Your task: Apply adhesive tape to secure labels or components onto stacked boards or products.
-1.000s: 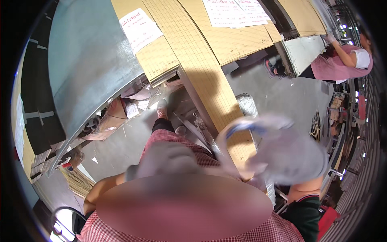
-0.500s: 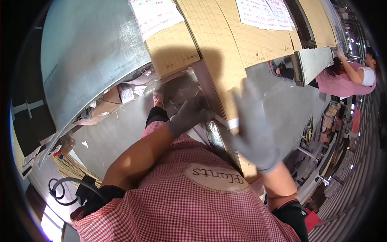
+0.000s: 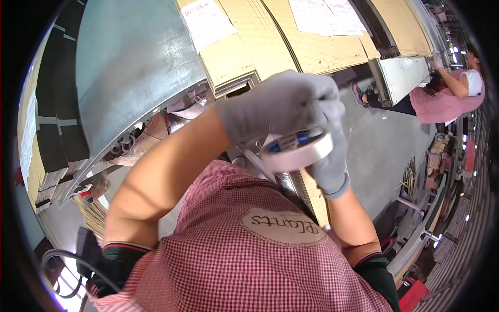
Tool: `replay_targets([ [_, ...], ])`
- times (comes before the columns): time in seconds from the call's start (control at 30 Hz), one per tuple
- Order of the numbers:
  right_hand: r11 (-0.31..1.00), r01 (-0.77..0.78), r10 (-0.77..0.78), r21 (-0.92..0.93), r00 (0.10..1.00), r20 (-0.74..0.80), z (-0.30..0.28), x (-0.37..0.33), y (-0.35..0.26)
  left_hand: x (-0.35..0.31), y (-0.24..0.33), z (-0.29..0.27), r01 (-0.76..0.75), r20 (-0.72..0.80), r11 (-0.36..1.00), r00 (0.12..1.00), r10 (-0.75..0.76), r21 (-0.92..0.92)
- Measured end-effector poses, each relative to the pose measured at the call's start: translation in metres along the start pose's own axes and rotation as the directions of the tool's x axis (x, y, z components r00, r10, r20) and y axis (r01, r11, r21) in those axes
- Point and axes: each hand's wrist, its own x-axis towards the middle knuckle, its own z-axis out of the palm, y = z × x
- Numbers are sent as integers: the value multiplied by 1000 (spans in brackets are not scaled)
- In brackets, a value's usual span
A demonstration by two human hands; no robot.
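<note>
Tape roll (image 3: pixel 300 158) is right below the curled-up left hand (image 3: pixel 280 106) and just beside the right hand (image 3: pixel 334 166), but honestly can't tell whether either's pinching it since they overlap.

l hand (image 3: pixel 283 106): now at r hand (image 3: pixel 332 169) | tape roll (image 3: pixel 297 158): vis again

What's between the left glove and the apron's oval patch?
The head view shows a roll of tape there, then checked cloth just above the patch.

Grey floor (image 3: pixel 379 140), metal-topped table (image 3: pixel 135 67) at left, cluttered shelving (image 3: pixel 438 158), small lights (image 3: pixel 456 50) at right
</note>
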Motion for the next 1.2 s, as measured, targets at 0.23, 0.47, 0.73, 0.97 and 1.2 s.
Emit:
replay_targets([
  [0.23, 918, -259, 350, -300, 885, 307, -106, 24, -32, 16, -31, 11, -408, 280, 737, 912, 300, 538],
  [0.47, 178, 258, 492, -950, 812, 313, -73, 32, 45, 16, -43, 17, -511, 209, 527, 823, 528, 680],
  [0.73, 593, 31, 208, -805, 960, 190, -94, 25, 5, -31, -23, 142, -597, 213, 511, 753, 623, 618],
  [0.97, 741, 415, 111, -528, 700, 705, -57, 6, -106, -91, 31, 49, -14, -69, 979, 997, 29, 205],
  [1.2, 420, 351, 276, -837, 829, 487, -129, 58, 25, -108, -73, 19, 402, -248, 847, 910, -331, 346],
])
